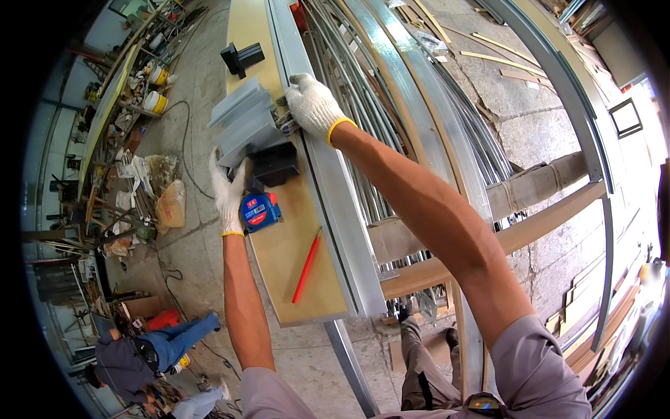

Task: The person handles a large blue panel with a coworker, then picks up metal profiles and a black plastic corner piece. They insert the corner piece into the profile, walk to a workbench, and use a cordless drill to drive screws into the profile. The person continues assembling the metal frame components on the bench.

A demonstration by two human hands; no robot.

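Note:
My left hand (pixel 229 194), in a white knit glove with a yellow cuff, grips the near-left end of a grey metal profile (pixel 250 133) with ridged, stepped faces. Its thumb lies close to a black block (pixel 275 165). Just below that thumb, a blue tape measure (pixel 259 211) with red parts rests on the wooden board (pixel 279 262). My right hand (pixel 313 105), gloved the same way, is closed at the long grey metal rail (pixel 333 216), beside a small metal fitting (pixel 286 124). What its curled fingers hold is hidden.
A red pencil (pixel 306 269) and another black block (pixel 241 59) lie on the board. Long metal tubes (pixel 366 105) fill the rack to the right, over wooden crossbars (pixel 419 276). At lower left, a person (pixel 150 353) bends near the floor. Cables (pixel 187 150) cross the concrete.

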